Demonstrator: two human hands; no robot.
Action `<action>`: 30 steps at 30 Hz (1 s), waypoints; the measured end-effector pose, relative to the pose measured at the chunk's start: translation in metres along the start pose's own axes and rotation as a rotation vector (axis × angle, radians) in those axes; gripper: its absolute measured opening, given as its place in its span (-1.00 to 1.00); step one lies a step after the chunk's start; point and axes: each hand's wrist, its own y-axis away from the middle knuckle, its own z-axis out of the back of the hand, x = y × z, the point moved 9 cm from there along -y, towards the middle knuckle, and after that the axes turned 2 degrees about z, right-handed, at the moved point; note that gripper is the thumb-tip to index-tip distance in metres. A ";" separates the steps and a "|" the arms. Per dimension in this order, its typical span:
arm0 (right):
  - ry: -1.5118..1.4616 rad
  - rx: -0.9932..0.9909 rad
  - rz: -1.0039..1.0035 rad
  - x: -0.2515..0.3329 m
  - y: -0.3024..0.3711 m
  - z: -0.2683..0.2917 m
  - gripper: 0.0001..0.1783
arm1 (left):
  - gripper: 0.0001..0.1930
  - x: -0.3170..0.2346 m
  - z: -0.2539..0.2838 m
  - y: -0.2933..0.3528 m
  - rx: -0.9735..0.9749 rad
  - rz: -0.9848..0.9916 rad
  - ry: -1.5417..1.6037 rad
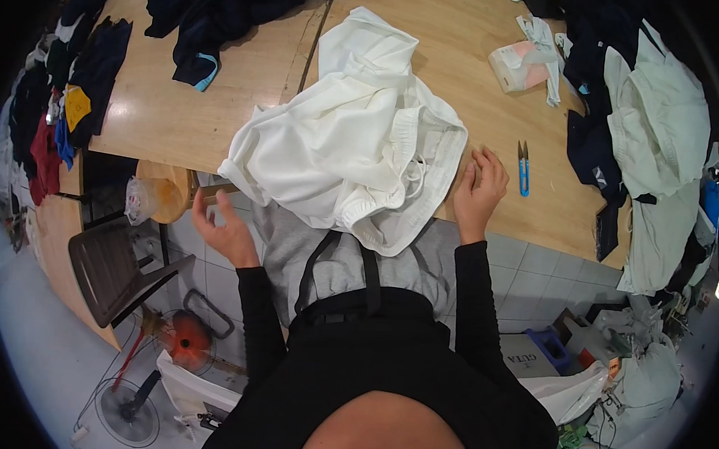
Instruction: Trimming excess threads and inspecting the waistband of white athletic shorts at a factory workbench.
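Note:
A pair of white pants (315, 142) with a gathered elastic waistband and a white drawstring lies loosely bunched at the table's near edge, its waist end toward me and partly over the edge. My left hand (229, 233) is held off the table, just beyond the garment's left side, fingers apart and nothing in them. Beside the waistband on the right, my right hand (481, 191) is over the tabletop with loosely bent, parted fingers and holds nothing. Blue-handled thread snips (524, 171) lie a short way right of that hand.
The wooden table (245, 83) has a seam across it. Dark garments (224, 18) lie at the far left; dark and pale clothes (661, 117) are heaped at the right. A white-and-pink packet (519, 67) sits far right. A stool (164, 193), dark chair (113, 266) and fans (187, 341) stand lower left.

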 end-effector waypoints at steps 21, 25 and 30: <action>-0.497 0.334 -0.496 0.002 -0.009 -0.035 -0.75 | -0.72 -0.152 -0.099 0.108 0.978 -0.325 0.251; -0.972 0.297 -0.601 0.006 -0.006 -0.057 -0.81 | -0.73 -0.169 -0.101 0.112 0.975 -0.329 0.271; -1.505 0.456 -0.642 0.079 -0.007 -0.014 -0.84 | -0.75 -0.166 -0.070 0.088 0.939 -0.070 0.582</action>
